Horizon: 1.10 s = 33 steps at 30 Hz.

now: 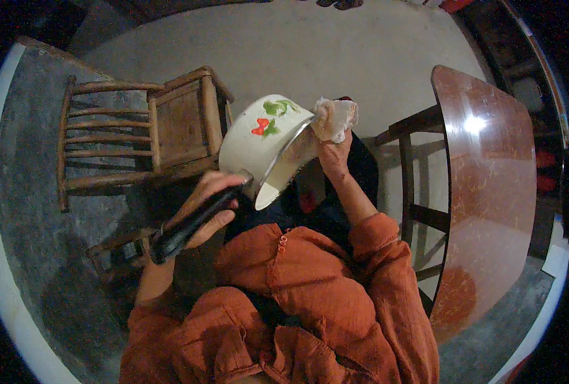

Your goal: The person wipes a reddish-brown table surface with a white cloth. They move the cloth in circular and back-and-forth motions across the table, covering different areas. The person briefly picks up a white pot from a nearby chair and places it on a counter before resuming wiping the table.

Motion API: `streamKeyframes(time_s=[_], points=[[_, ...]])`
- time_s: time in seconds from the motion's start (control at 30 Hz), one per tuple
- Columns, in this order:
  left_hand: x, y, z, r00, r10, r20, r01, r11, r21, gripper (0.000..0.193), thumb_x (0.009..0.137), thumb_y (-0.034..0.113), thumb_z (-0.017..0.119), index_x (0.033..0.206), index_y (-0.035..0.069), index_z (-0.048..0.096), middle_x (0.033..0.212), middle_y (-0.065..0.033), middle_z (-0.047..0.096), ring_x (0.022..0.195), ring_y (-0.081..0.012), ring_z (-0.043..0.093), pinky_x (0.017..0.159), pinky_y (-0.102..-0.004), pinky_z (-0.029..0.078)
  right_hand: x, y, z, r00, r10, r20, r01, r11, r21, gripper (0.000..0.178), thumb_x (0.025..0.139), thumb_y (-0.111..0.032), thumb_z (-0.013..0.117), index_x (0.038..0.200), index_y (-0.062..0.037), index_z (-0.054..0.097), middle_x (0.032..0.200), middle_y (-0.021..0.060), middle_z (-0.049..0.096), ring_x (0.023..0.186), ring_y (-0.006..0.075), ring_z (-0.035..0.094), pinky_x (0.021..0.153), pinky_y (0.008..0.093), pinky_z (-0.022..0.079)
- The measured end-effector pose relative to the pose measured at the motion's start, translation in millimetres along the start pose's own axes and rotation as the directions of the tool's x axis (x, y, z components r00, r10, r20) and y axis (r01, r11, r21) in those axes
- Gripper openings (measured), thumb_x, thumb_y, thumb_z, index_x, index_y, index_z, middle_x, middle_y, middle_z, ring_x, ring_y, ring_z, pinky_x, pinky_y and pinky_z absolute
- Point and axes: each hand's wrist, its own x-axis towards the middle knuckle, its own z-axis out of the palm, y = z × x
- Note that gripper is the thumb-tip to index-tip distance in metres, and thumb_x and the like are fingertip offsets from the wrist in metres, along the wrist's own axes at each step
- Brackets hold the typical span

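Note:
A cream-white saucepan [252, 131] with a printed red and green design is tipped on its side above my lap, its opening facing right. My left hand [211, 195] is closed round its long black handle [198, 221], close to where that joins the pot. In my right hand [335, 153], a folded whitish cloth [334, 118] is gripped just beside the pot's upper right rim. Whether the cloth touches the rim, I cannot tell. Part of the pale inner wall shows, while the bottom of the pot is hidden.
A wooden chair [185, 121] with a slatted back stands to the left, close to the pot. On the right is a glossy reddish-brown table [489, 173] on dark legs. Another low wooden piece [121, 249] is partly visible behind my left forearm. Grey floor [284, 51] stretches ahead.

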Motion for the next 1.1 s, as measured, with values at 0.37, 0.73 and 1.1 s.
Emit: streamKeyframes(time_s=[0.37,0.73,1.1], points=[[17,27,-22,0.736,-0.406,0.542,0.677,0.468,-0.568,0.063,0.087,0.019,0.060,0.136,0.013,0.021,0.099,-0.0212,0.059,0.073,-0.0316,0.066,0.062,-0.0420,0.058,16,-27,-17,0.980,0.000,0.201,0.024,0.993,-0.118,0.048,0.074,-0.013,0.076,0.115,-0.0035,0.054,0.112,0.0063,0.060,0.099,0.0155,0.057,0.088,0.0299,0.046],[24,-49,35,0.668,-0.723,0.176,0.715,0.689,0.115,0.042,0.092,0.020,0.056,0.125,0.003,0.037,0.073,-0.0087,0.055,0.049,-0.0151,0.056,0.039,-0.0271,0.043,-18,23,-32,0.837,0.484,0.255,-0.508,0.861,0.031,0.052,0.075,-0.003,0.060,0.126,-0.0050,0.047,0.116,0.0043,0.054,0.104,0.0169,0.054,0.088,0.0308,0.045],[49,-201,75,0.702,-0.712,0.012,0.670,0.653,-0.353,0.016,0.079,0.024,0.055,0.078,0.008,0.051,0.061,-0.0087,0.048,0.054,-0.0241,0.047,0.049,-0.0405,0.039,0,92,-128,0.853,0.483,0.198,-0.509,0.855,0.105,0.044,0.075,-0.015,0.059,0.117,-0.0035,0.053,0.109,0.0053,0.055,0.098,0.0202,0.054,0.085,0.0308,0.044]])
